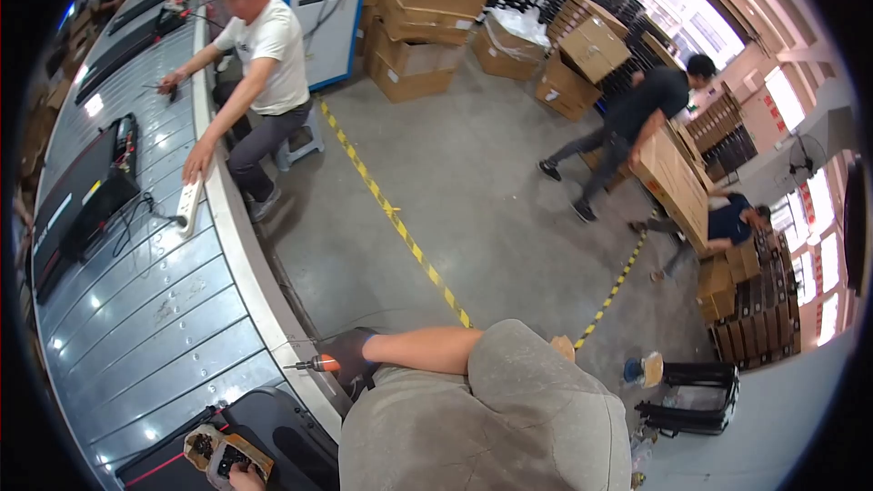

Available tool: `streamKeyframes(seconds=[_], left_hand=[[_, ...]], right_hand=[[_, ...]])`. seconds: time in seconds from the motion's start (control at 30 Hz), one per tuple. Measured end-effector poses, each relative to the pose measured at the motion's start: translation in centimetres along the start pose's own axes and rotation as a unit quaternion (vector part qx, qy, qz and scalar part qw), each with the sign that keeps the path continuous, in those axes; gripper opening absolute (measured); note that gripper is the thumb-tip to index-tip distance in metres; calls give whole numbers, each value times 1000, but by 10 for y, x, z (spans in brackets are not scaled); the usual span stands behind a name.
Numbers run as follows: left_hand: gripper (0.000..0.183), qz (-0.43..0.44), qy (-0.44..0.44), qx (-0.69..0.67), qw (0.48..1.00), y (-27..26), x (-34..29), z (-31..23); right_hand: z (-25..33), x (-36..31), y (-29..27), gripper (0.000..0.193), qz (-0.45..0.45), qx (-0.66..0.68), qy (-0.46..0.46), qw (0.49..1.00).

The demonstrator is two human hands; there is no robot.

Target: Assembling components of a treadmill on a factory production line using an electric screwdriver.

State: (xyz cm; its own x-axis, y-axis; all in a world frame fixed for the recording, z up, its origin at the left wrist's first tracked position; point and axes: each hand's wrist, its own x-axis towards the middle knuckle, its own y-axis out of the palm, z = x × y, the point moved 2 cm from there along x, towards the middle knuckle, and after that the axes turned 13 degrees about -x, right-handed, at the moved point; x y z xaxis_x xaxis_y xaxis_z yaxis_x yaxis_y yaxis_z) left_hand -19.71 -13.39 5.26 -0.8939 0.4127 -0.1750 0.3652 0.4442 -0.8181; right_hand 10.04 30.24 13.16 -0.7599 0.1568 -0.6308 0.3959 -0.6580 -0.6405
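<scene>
Over a black panel (282, 420) on the surface (186, 332), seemingly set there for easy reach, an open container (258, 460) of small dark pieces (202, 445) meets the left hand (244, 478), whose fingers dip in, their spread and hold indiscernible.

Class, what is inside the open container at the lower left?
Small dark pieces show inside the open container. The hand covers part of it; what lies beneath cannot be seen.
</scene>
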Motion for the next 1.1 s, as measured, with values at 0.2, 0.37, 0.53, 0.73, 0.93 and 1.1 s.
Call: streamKeyframes(seconds=[0.2, 0.37, 0.53, 0.73, 0.93, 1.1], left_hand=[[11, -41, 10, -48, 998, -20, -14, -18], [12, -112, -53, -105, 987, -21, -25, -50], [4, -371, -110, -266, 883, -7, -66, -65], [24, -420, -189, -642, 613, 19, -49, -169], [23, -365, -214, -844, 328, 82, 6, -268], [27, -435, -196, -835, 273, 98, 29, -301]], right_hand=[[20, 32, -23, 61, 10, -50, -58, 997], [33, 67, -66, 71, 56, -126, -109, 984], [65, 99, -102, 69, 80, -173, -200, 961], [115, 168, -158, 78, 230, -279, -296, 884], [152, 225, -191, 70, 271, -310, -425, 806], [167, 255, -207, 73, 300, -354, -474, 748]])
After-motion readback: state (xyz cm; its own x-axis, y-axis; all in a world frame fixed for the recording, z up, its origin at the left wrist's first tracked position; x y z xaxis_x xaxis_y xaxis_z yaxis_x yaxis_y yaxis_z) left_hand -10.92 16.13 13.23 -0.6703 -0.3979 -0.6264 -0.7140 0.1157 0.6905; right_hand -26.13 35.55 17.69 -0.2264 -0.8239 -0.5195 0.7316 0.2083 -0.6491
